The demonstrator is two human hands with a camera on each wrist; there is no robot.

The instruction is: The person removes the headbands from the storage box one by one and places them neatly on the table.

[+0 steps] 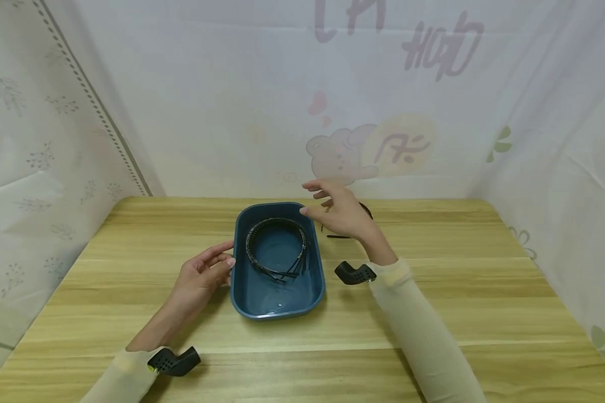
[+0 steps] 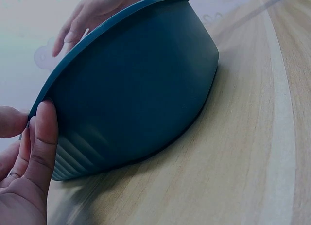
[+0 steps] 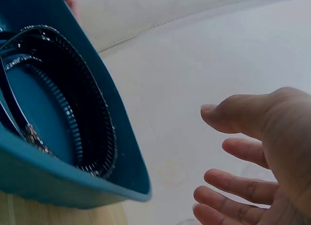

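Observation:
A deep blue plastic basin (image 1: 277,305) stands on the table. Stacked inside it lie several black toothed headbands (image 1: 250,246), some with a speckled, glittery surface; they overlap too closely to tell apart. At the basin's left side, my left hand (image 1: 201,280) pinches the rim between thumb and fingers, also visible in the left wrist view. My right hand (image 1: 340,212) hovers by the far right corner, fingers loosely spread and holding nothing, as the right wrist view confirms. Beyond this hand, another black headband (image 1: 366,210) rests on the table, partly hidden by it.
The wood-grain table (image 1: 433,246) runs back to a printed white cloth (image 1: 222,112). More patterned cloth (image 1: 45,157) hangs along the left and right sides. A black wrist camera (image 1: 355,273) sits at each sleeve cuff.

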